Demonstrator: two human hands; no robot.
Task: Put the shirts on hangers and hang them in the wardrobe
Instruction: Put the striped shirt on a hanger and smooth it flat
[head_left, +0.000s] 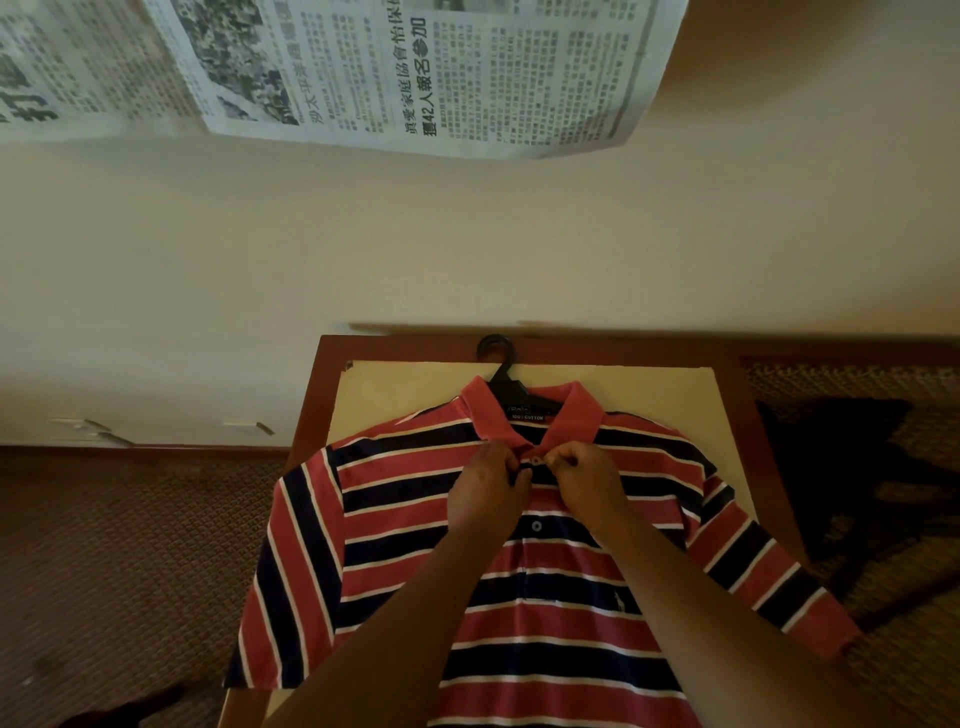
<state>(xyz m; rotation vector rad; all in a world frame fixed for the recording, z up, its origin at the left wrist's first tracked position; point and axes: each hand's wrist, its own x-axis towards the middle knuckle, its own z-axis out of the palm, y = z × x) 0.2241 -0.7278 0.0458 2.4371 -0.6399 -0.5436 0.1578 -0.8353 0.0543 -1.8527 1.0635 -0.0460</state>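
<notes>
Collar label (527, 417) reads "100% COTTON" (brand half-hidden).

A red polo shirt with navy and white stripes (519, 597) lies face-up and spread flat on a cream-topped, wood-framed worktop (675, 395), its sleeves draping over both side edges. A black plastic hanger (501, 371) sits inside the collar, its hook pointing toward the wall. The lower placket button is fastened; the top is gathered at the collar.
</notes>
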